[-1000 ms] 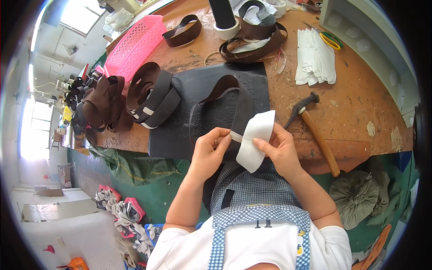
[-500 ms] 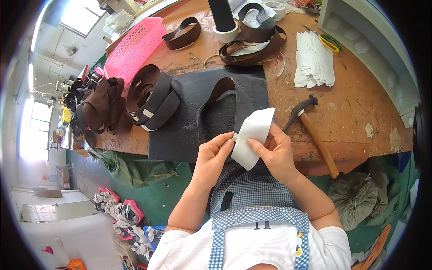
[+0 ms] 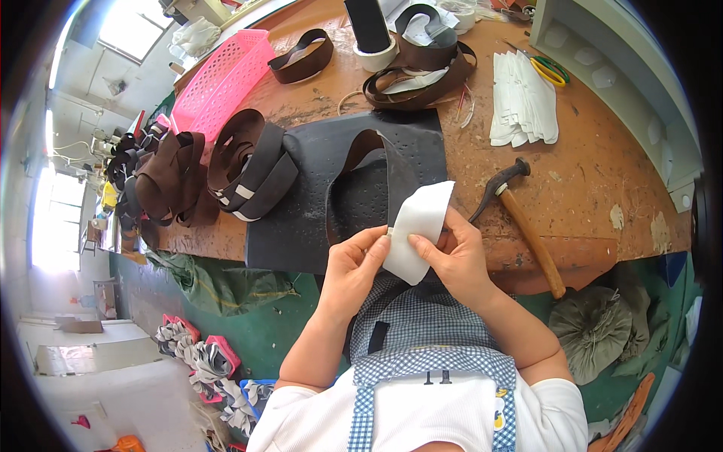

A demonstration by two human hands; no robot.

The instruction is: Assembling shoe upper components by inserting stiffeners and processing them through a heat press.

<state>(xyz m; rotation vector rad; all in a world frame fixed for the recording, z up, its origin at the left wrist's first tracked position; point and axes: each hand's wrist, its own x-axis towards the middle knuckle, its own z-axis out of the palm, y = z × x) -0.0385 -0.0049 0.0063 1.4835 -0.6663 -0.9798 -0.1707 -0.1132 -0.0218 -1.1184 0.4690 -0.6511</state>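
Note:
A dark brown strip loop [image 3: 399,175] stands on the black mat [image 3: 290,233], its near edge running down to my fingers. My left hand [image 3: 352,267] is closed in a pinch on the strip's near end, where a small pale tab shows at the fingertips. In my right hand [image 3: 461,256] is a white cut piece [image 3: 422,222], gripped between thumb and fingers. This piece overlaps the strip's end and hides part of it. Right of my hands lies a hammer [image 3: 535,245] with a wooden handle and dark curved head.
Coiled brown strips [image 3: 263,169] stand left on the mat's edge. Behind them is a pink basket [image 3: 218,83]. A stack of white pieces [image 3: 523,102] lies at the far right beside scissors [image 3: 553,71]. More strip loops [image 3: 422,87] and a tape roll [image 3: 376,59] are at the back.
The view has shifted very slightly. Both hands hold the same strip and white piece, with the white piece tilted a little differently and moved slightly left.

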